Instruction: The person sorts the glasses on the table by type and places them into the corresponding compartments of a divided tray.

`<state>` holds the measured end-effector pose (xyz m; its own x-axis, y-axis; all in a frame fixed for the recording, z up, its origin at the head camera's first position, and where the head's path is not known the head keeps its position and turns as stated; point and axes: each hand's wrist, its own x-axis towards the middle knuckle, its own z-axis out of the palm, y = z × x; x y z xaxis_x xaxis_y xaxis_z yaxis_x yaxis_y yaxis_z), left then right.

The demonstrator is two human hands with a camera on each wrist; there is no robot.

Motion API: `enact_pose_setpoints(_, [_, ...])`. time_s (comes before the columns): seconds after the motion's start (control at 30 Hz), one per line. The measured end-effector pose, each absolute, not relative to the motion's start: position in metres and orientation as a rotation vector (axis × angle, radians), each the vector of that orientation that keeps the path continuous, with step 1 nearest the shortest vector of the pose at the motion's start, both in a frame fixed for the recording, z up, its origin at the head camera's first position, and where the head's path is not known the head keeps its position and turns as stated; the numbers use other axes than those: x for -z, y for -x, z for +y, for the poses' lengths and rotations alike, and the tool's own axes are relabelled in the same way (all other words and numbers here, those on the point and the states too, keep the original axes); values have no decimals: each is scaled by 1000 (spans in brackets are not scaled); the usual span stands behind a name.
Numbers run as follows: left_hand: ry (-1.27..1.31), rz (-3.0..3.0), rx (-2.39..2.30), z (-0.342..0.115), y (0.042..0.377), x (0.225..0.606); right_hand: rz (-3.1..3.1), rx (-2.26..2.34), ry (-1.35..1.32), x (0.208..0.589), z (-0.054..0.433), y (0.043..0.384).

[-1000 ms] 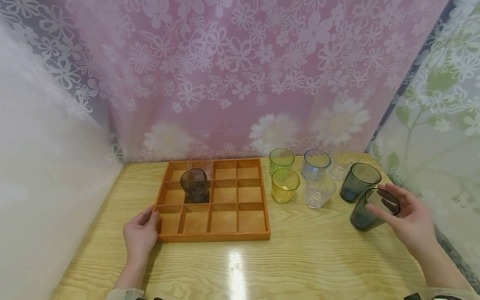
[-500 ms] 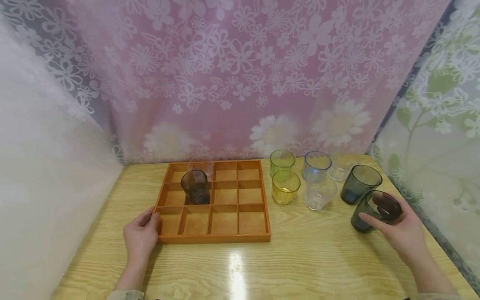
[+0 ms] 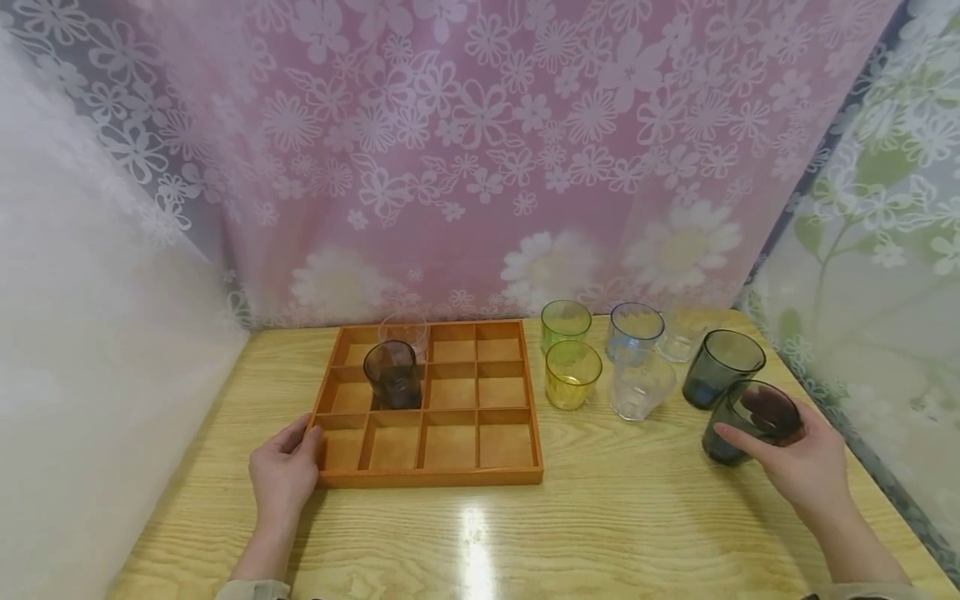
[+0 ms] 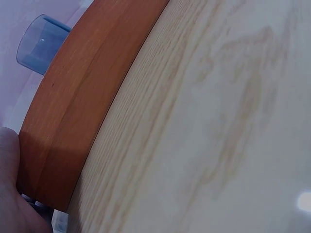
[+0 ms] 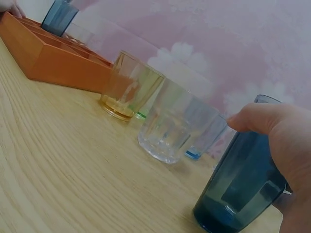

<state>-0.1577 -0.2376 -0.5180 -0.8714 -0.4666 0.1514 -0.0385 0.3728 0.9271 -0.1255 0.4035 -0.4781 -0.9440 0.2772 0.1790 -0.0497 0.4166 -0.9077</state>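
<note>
Dark glass sits well right of the divided tray, right hand curling thumb and fingers round the glass; left hand grips the tray's near left corner, fingers partly hidden.

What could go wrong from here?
1. The right hand grips the held dark glass close in front of another dark glass; a small backward shift might knock them together.
2. Moved left while low, it could bump the clear cup and perhaps the yellow cup beyond.
3. The left hand holds the wooden tray at its left edge; a tug could jar the cups in it.
</note>
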Motion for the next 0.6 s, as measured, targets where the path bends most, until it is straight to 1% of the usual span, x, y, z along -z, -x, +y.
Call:
enact_pose_setpoints(0.2, [-421,-2243,1515,-239,157,518,-2387,-1424,234,467,396,123])
enact_pose_setpoints(0.6, [-423,-2243,1524,-239,157,518,-2378,-1464,255,439,378,120])
